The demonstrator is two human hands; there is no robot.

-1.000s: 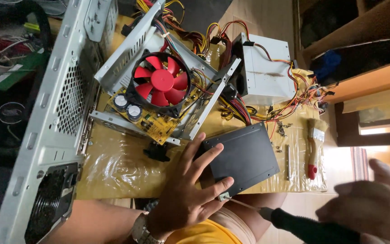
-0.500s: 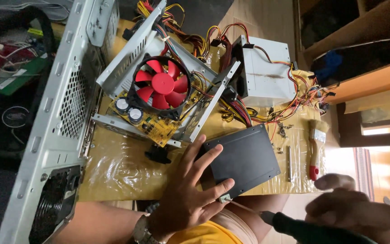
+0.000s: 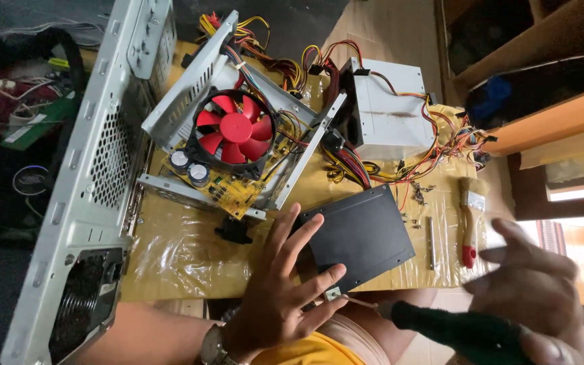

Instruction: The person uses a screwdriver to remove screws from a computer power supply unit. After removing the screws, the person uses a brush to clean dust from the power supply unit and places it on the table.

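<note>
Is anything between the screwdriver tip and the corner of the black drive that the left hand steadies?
Nothing visible. The left hand lies spread on the black drive, its fingers to the side of the near corner. The right hand holds the dark-handled screwdriver, whose tip points at that corner with open space between.

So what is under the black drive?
Under the black drive lies the plastic-covered table. The left hand steadies its near edge, and the screwdriver tip meets its corner. What lies directly beneath the drive is covered.
</note>
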